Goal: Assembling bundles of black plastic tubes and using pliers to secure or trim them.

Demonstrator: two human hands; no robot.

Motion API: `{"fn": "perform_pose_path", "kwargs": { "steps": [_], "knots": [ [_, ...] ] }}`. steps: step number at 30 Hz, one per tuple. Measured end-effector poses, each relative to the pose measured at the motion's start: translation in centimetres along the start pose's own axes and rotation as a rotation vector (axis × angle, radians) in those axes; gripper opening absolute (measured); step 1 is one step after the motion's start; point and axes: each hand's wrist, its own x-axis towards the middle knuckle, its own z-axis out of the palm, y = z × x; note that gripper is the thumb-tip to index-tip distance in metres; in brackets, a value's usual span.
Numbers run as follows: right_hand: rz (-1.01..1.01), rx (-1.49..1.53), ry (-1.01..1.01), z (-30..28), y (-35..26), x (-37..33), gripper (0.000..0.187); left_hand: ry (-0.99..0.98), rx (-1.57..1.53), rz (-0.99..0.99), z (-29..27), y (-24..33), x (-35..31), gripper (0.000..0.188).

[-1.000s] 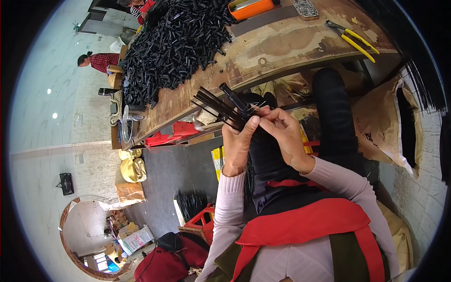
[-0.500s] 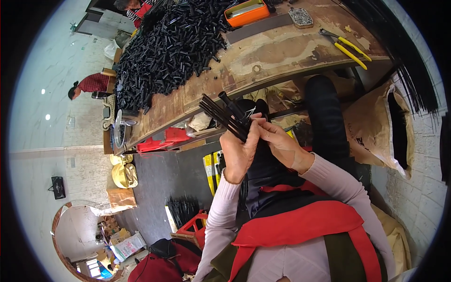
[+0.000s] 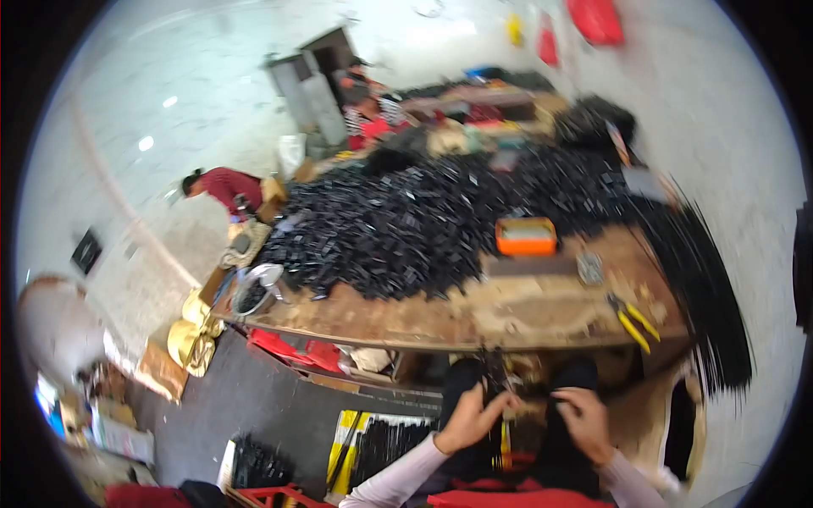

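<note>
My left hand is closed on a bundle of thin black rods, its upper end rising against the table's near edge. Blur hides how many rods there are and whether the short black tube seen earlier is among them. My right hand is apart from it, over my right knee, with fingers loosely bent and nothing visible in them. Ahead of both hands stands a worn wooden table bearing a large heap of short black tubes.
Yellow-handled pliers, an orange box and a small clear dish are on the table. Long black rods hang over its right end. More black rods lie low at left. Two people are beyond the table.
My hands have come apart; the right has moved off to the right, while the left keeps the bundle. The view has lifted and turned, showing more of the table and room.
</note>
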Motion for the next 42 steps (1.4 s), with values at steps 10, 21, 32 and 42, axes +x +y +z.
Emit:
{"fn": "perform_pose_path", "kwargs": {
  "steps": [10,21,32,42],
  "knots": [
    [-0.167,-0.802,0.216,-8.8,10.7,12.9,0.046,-0.228,-0.776,-0.188,1.9,-0.7,-0.3,0.017],
    [0.147,0.598,0.219,-10.8,5.6,11.2,0.024,-0.029,-0.664,-0.345,3.3,1.5,-0.6,0.022],
    [-0.065,0.165,-0.436,-3.9,-1.1,3.8,0.033,0.079,-0.427,-0.356,3.7,2.0,0.8,0.030],
    [-0.221,-0.344,-0.302,-2.4,-4.7,3.0,0.054,-0.069,-0.586,-0.228,2.3,1.3,-0.4,0.060]
  ]
}}
